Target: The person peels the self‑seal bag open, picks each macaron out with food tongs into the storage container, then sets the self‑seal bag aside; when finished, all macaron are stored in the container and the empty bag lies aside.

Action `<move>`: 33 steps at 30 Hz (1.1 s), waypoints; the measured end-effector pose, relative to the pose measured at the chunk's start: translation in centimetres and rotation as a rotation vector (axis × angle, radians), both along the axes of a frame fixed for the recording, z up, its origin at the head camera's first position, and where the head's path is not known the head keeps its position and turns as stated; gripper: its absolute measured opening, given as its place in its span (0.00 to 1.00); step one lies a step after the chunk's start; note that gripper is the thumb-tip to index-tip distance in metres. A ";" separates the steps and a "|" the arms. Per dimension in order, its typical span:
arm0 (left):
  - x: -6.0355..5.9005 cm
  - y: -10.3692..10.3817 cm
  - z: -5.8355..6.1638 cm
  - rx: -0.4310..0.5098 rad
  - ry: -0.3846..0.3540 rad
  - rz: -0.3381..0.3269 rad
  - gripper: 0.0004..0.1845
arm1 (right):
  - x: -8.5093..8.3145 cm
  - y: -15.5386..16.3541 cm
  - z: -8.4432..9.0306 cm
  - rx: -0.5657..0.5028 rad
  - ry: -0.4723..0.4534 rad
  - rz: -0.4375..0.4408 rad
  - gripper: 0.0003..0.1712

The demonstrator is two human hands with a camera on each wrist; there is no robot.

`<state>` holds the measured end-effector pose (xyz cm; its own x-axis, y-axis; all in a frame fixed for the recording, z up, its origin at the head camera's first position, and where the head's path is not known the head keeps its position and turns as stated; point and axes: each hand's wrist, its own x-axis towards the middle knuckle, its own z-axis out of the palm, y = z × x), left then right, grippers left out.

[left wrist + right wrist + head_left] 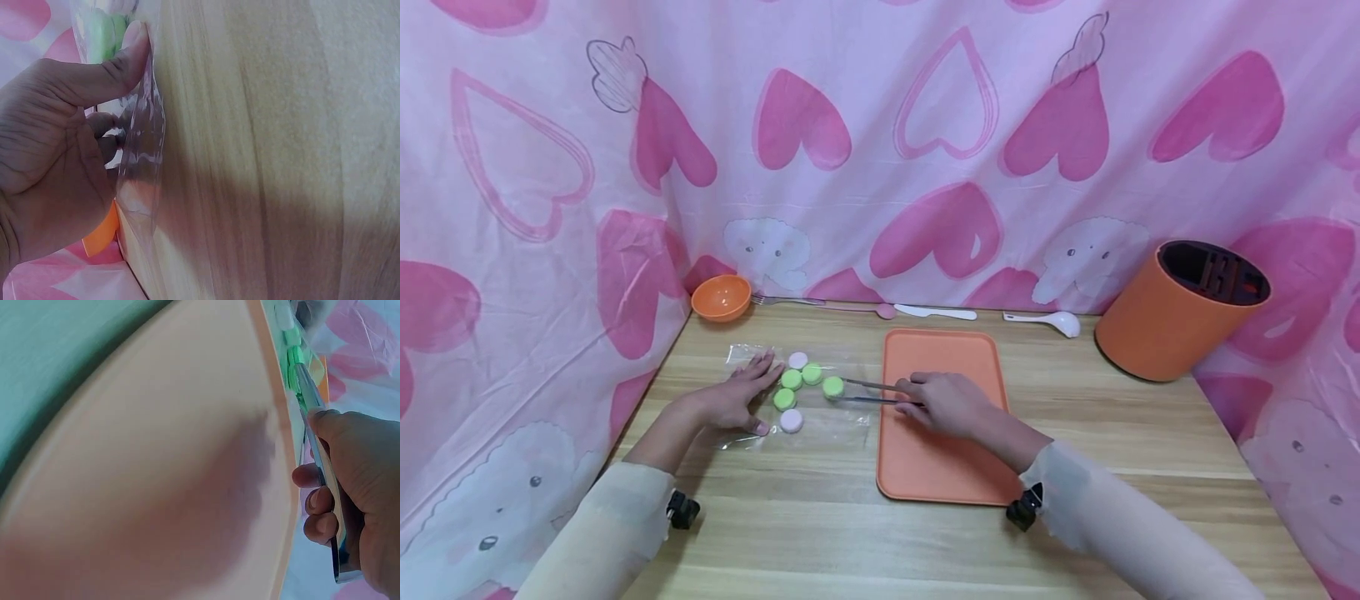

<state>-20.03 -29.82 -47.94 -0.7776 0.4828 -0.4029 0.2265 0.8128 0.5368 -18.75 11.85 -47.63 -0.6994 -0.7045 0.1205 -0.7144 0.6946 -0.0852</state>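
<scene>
Several round green and white discs lie on a clear plastic bag (820, 425) on the wooden table. My left hand (766, 393) rests flat on the bag's left part with fingers straight; its thumb (128, 47) presses the bag's (140, 156) edge. My right hand (936, 400) is over the orange tray (925, 467) and grips metal tongs (868, 390). The tong tips sit around a green disc (832, 387) at the right of the cluster. In the right wrist view the tongs (315, 425) run from my right hand (356, 487) past the tray's rim (284, 425) to the green disc (294, 362).
Along the back edge lie an orange bowl (721, 297), a fork (786, 300), a white knife (936, 312) and a white spoon (1045, 320). An orange cylindrical holder (1180, 310) stands at the back right. Pink heart-patterned cloth walls in the table on three sides.
</scene>
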 end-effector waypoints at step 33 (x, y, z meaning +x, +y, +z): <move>-0.1 0.0 -0.1 -0.012 -0.026 0.019 0.63 | -1.8 8.4 0.6 -0.010 0.053 -0.179 0.19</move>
